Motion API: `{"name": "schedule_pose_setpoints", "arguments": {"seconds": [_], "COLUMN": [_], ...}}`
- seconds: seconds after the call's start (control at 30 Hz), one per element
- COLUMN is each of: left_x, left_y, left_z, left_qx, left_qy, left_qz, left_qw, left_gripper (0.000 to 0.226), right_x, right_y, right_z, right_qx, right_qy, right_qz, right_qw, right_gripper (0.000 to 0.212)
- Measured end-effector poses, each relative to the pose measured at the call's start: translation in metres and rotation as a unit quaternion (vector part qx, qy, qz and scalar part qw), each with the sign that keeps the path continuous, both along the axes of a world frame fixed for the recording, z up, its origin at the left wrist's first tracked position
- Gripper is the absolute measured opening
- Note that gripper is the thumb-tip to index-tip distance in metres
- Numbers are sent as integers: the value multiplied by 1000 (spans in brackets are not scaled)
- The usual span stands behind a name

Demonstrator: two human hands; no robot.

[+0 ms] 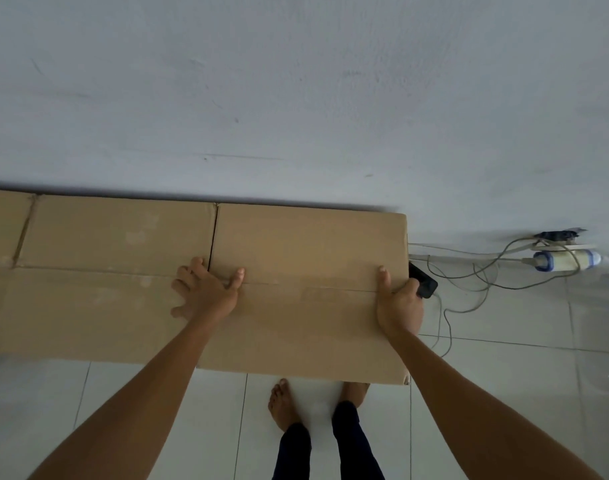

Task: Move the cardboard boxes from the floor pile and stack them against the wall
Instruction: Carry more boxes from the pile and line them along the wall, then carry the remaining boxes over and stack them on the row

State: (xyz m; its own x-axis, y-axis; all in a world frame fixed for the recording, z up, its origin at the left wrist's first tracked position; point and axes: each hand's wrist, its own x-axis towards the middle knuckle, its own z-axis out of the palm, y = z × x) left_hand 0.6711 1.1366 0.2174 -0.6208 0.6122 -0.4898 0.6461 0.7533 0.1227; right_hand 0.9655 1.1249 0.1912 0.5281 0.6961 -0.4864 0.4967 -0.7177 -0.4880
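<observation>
Here, left hand [206, 291] spread on box [303, 244], right hand [400, 301] gripping edge, perhaps phone [425, 283], cables [476, 271] beside.

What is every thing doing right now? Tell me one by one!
cardboard box: closed, standing at the wall.
left hand: flat, fingers spread, pressing on the box.
right hand: gripping the box's right edge.
black phone: screen dark, beside the box.
cables: tangled on the floor.

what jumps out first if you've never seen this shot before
The big cardboard box fills the middle, its far edge against the pale wall. The left hand presses flat on its top while the right hand grips its right edge. To the right, a tangle of cables lies on the tiled floor.
</observation>
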Motion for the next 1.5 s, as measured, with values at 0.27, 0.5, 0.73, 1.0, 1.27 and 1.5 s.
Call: {"name": "schedule_pose_setpoints", "arguments": {"seconds": [0.27, 0.5, 0.73, 1.0, 1.27, 1.5], "left_x": [-9, -54, -80, -105, -125, -136], "left_y": [1, -13, -19, -14, -49, -126], "left_z": [23, 92, 193, 312, 399, 428], "left_qx": [0, -4, 120, 221, 295, 315], "left_qy": [-88, -106, -93, -84, -37, -10], "left_qz": [-14, -63, -92, -124, -134, -50], "left_qw": [996, 992, 984, 964, 945, 948], "left_gripper": [85, 74, 46, 41, 44, 46], "right_x": [11, -10, -66, -124, -169, -207], "right_y": [9, 12, 33, 45, 37, 4], "right_z": [21, 97, 215, 346, 420, 452], "right_qx": [-142, -95, -17, 69, 128, 149], "right_qy": [32, -69, -64, -101, -139, -161], "right_qz": [65, 210, 333, 420, 500, 597], "right_qw": [987, 971, 940, 899, 845, 771], "right_gripper": [80, 82, 75, 60, 63, 64]}}
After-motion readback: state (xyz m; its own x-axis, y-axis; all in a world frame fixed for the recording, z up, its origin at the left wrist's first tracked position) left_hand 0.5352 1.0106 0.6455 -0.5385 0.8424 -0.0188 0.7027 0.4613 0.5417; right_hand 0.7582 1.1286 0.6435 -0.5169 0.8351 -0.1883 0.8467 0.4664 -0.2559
